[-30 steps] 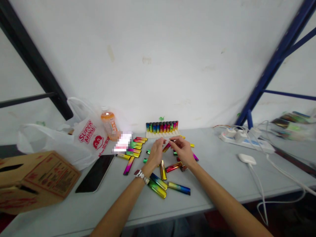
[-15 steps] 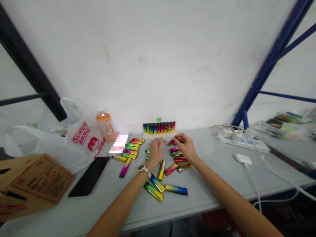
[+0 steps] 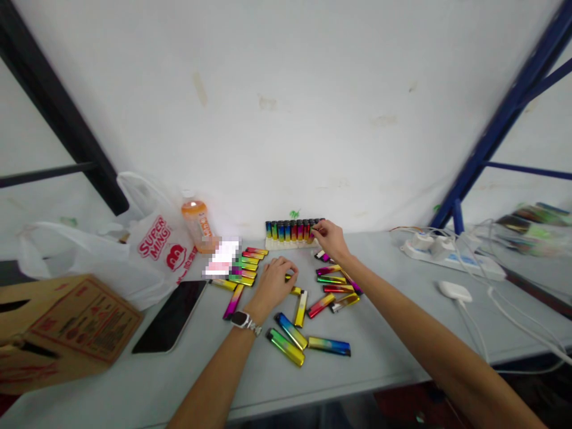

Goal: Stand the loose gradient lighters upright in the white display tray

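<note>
Upright lighters [image 3: 286,230] with shiny multicoloured bodies and black tops stand in rows in a pale holder [image 3: 279,245] against the wall. At the holder's right end, my right hand [image 3: 333,239] pinches a lighter with thumb and fingertips; the fingers hide most of it. My left hand [image 3: 273,283], wearing a watch [image 3: 241,320], is low over the table with curled fingers around a lighter [image 3: 290,277], of which only a small yellow and dark part shows. Loose lighters lie about both hands, among them a yellow one [image 3: 301,308], a blue-yellow one [image 3: 291,331] and a red one [image 3: 322,305].
On the left are a cardboard box [image 3: 75,328], a white plastic bag [image 3: 152,250], an orange drink bottle [image 3: 196,223] and a black phone [image 3: 172,316]. A power strip [image 3: 456,259], a white charger [image 3: 454,291] and cables lie right. Blue shelf posts [image 3: 496,125] rise behind.
My right hand has moved from the table in front of the holder up to its right end. My left hand has drawn back toward me and left, with its fingers now curled. The view has shifted slightly.
</note>
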{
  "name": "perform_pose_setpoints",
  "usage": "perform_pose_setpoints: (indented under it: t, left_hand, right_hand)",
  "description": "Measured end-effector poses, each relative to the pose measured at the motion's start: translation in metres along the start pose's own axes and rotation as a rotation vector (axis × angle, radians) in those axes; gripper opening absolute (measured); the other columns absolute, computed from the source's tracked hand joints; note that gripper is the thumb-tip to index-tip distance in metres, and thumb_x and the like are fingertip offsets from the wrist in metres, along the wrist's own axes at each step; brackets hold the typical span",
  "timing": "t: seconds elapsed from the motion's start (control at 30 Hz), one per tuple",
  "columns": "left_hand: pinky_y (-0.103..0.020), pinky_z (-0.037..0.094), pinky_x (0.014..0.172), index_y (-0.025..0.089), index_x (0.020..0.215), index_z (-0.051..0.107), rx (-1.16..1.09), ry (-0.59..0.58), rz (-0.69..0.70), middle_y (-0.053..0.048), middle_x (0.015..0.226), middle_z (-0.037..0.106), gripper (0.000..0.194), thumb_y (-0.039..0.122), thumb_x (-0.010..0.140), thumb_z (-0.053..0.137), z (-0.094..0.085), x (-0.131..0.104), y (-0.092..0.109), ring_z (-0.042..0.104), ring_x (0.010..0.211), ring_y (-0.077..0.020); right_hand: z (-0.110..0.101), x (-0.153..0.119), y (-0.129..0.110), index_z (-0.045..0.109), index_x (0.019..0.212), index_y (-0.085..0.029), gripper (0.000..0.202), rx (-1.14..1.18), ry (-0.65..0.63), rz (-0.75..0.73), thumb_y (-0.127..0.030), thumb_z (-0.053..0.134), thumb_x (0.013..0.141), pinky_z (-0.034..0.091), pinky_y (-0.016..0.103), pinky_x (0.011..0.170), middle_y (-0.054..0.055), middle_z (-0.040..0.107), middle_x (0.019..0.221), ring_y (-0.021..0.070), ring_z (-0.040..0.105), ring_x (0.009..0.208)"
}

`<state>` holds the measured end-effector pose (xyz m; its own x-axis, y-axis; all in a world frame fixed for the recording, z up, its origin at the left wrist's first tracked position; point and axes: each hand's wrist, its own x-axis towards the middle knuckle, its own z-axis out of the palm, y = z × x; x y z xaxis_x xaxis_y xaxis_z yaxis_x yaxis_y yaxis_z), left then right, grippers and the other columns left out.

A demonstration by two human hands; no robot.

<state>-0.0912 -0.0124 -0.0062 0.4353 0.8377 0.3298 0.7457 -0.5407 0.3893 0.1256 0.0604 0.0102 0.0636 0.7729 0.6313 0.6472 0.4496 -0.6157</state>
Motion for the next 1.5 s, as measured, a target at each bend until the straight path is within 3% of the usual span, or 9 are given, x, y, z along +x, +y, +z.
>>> perform_pose_setpoints:
  t: [0.17,0.4,0.53,0.63,0.8,0.93,1.13,1.33,1.5]
  left_hand:
    - [-0.040,0.044,0.093,0.021,0.094,0.071,0.013,-0.010,0.009,-0.006,0.105,0.067,0.012,0.023,0.087,0.061,-0.002,0.001,-0.007,0.059,0.103,-0.0248]
    - [-0.040,0.045,0.095,0.021,0.092,0.073,0.007,-0.036,0.019,-0.007,0.104,0.069,0.015,0.018,0.085,0.060,-0.002,0.002,-0.014,0.060,0.102,-0.0242]
    - [-0.038,0.047,0.096,0.021,0.090,0.074,-0.026,-0.062,0.022,-0.007,0.102,0.070,0.023,0.008,0.078,0.059,-0.004,0.003,-0.016,0.062,0.101,-0.0235]
    - [-0.036,0.048,0.095,0.020,0.091,0.075,-0.051,-0.088,0.037,-0.008,0.102,0.070,0.030,0.003,0.074,0.057,-0.009,0.003,-0.019,0.063,0.101,-0.0228]
    - [-0.035,0.048,0.095,0.020,0.091,0.075,-0.056,-0.111,0.057,-0.008,0.101,0.072,0.030,0.003,0.072,0.059,-0.013,0.001,-0.022,0.064,0.100,-0.0235]
    - [-0.035,0.047,0.093,0.021,0.092,0.074,-0.057,-0.099,0.027,-0.007,0.101,0.073,0.022,0.011,0.076,0.063,-0.008,0.006,-0.024,0.064,0.098,-0.0238]
    - [-0.031,0.049,0.084,0.023,0.090,0.075,-0.079,-0.108,-0.074,-0.006,0.095,0.075,0.019,0.019,0.073,0.068,0.001,0.019,-0.022,0.066,0.092,-0.0230]
    - [-0.029,0.047,0.080,0.017,0.097,0.073,-0.048,-0.173,-0.129,-0.008,0.100,0.074,0.022,0.030,0.081,0.066,0.004,0.025,-0.019,0.066,0.094,-0.0220]
    - [-0.030,0.044,0.076,0.017,0.094,0.069,-0.021,-0.158,-0.161,-0.009,0.097,0.073,0.026,0.041,0.086,0.063,0.003,0.022,-0.019,0.066,0.090,-0.0231]
  right_hand:
    - [0.011,0.021,0.005,0.071,0.085,-0.017,0.011,-0.164,-0.081,-0.050,-0.016,0.060,0.083,0.045,0.029,0.077,0.004,0.064,0.083,0.0163,0.057,0.074]
    - [0.022,0.027,0.005,0.075,0.091,-0.016,0.017,-0.313,-0.214,-0.073,-0.018,0.058,0.088,0.043,0.029,0.080,0.007,0.064,0.087,0.0184,0.058,0.079]
    - [0.021,0.022,0.001,0.076,0.105,-0.019,0.025,-0.407,-0.186,-0.032,-0.028,0.057,0.091,0.045,0.032,0.079,0.011,0.058,0.105,0.0203,0.059,0.083]
    - [0.016,0.014,-0.004,0.074,0.116,-0.022,0.032,-0.465,-0.191,-0.030,-0.033,0.055,0.093,0.046,0.035,0.083,0.012,0.052,0.107,0.0221,0.058,0.086]
    - [0.008,-0.010,-0.009,0.057,0.138,-0.019,0.048,-0.359,-0.177,-0.023,-0.033,0.055,0.092,0.046,0.038,0.091,0.012,0.049,0.111,0.0231,0.058,0.093]
    - [0.009,-0.038,-0.013,0.067,0.113,-0.019,0.028,-0.174,-0.105,-0.032,-0.028,0.055,0.090,0.046,0.037,0.094,0.009,0.052,0.106,0.0227,0.058,0.098]
    - [0.017,-0.064,-0.032,0.068,0.086,-0.019,0.015,0.008,-0.067,-0.028,-0.028,0.057,0.089,0.046,0.032,0.080,0.005,0.057,0.089,0.0193,0.057,0.084]
    - [0.018,-0.071,-0.041,0.067,0.079,-0.018,0.018,0.070,-0.064,-0.038,-0.028,0.057,0.090,0.041,0.030,0.071,0.002,0.057,0.079,0.0160,0.051,0.072]
    - [0.014,-0.073,-0.041,0.065,0.075,-0.019,0.018,0.088,-0.048,-0.017,-0.025,0.057,0.089,0.040,0.029,0.069,0.001,0.056,0.075,0.0156,0.049,0.070]
